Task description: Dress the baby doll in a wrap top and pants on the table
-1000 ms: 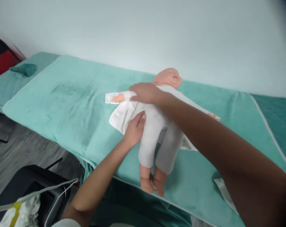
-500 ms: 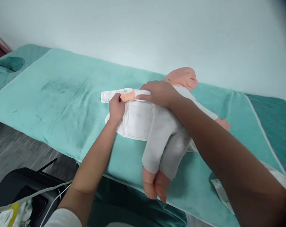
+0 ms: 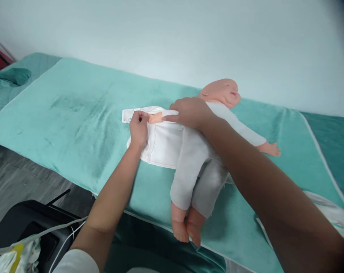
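A baby doll [image 3: 189, 170] in a grey-white suit lies on its back, head turned to the right and bare feet at the near edge. Beneath its side a white baby garment [image 3: 166, 146] is spread out, its printed sleeve [image 3: 127, 115] pointing left. My right hand [image 3: 190, 112] is closed around the doll's sleeved forearm. With bent fingers, my left hand [image 3: 139, 127] pinches the garment's fabric at the sleeve, right by the doll's small hand [image 3: 155, 118]. The doll's other hand [image 3: 271, 149] rests palm-up at the right.
Green padded cloth [image 3: 60, 113] covers the long bed, which runs along a pale wall [image 3: 160, 38]. Another white printed cloth [image 3: 331, 216] lies at the right, partly behind my forearm. A black case-like object [image 3: 26, 216] and cables [image 3: 55, 228] are at the lower left.
White fabric now lies over the upper edge of the doll's hand, which showed more fully before. My left fingers have shifted slightly; my right hand keeps its grip.
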Tool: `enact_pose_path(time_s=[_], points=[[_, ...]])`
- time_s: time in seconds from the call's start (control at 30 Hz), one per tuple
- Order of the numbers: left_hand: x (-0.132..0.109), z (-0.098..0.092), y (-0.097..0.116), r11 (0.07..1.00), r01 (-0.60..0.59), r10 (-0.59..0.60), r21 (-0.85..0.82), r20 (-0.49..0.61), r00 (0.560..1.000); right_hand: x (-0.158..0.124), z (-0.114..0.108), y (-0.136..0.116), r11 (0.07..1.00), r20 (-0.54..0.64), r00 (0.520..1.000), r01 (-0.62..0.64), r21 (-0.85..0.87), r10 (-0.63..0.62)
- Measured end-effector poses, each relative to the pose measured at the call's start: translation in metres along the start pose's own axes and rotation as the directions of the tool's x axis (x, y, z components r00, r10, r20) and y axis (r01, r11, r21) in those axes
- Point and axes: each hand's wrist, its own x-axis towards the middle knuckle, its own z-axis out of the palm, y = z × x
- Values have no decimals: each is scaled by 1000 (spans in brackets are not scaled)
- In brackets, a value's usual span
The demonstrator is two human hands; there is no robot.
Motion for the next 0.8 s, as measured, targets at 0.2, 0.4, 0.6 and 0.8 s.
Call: enact_pose_path(time_s=[0.2, 0.4, 0.6, 0.8], points=[[-14, 9, 0, 886, -355, 235, 299, 371, 898, 22, 15, -16, 997, -80, 996, 23, -75, -29], [-7, 3, -1, 852, -280, 283, 443, 61, 957, -44, 15, 10, 937, -540, 803, -65, 343, 253], [-2, 2, -4, 785, -154, 155, 599, 51, 987, -122, 49, 65, 660, -414, 529, -458, 596, 741], [-6, 1, 0, 767, -230, 217, 600, 94, 972, -127, 64, 73, 592, -309, 542, -487, 642, 781]])
